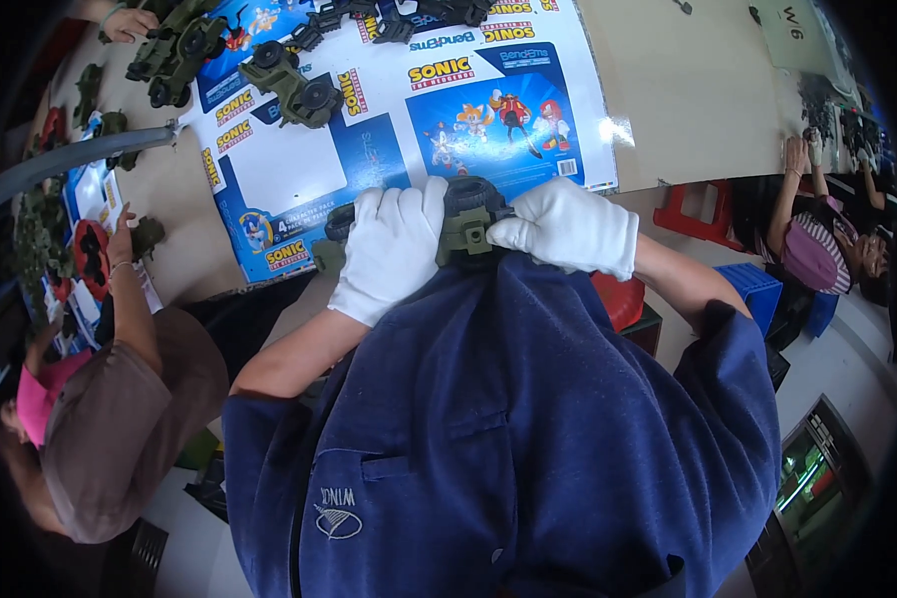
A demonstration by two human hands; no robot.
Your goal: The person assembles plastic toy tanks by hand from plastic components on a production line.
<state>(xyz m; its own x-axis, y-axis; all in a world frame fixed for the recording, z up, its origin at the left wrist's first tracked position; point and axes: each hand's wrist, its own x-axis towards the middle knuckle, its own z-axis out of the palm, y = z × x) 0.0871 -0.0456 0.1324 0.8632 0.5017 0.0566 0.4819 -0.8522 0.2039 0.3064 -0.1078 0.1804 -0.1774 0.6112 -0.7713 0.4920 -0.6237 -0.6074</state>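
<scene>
L hand (394,237): yours, clasping toy truck (463,237) from above.
R hand (568,229): pinching its R end, beside exposed wheel (471,193).
Long axis: approx. L–R, near bench (683,110) edge, by your shirt (419,399).

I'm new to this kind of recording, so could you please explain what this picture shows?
There is no machine here: a person works with their own two hands, in white gloves. The camera is worn on the head and looks down; its fisheye lens bends straight edges. The left hand grips a dark green toy vehicle near the edge of the table; the right hand is closed against its end, and whatever it pinches is hidden. On the table lies a glossy printed sheet, with another green vehicle and black pieces on it.
</scene>
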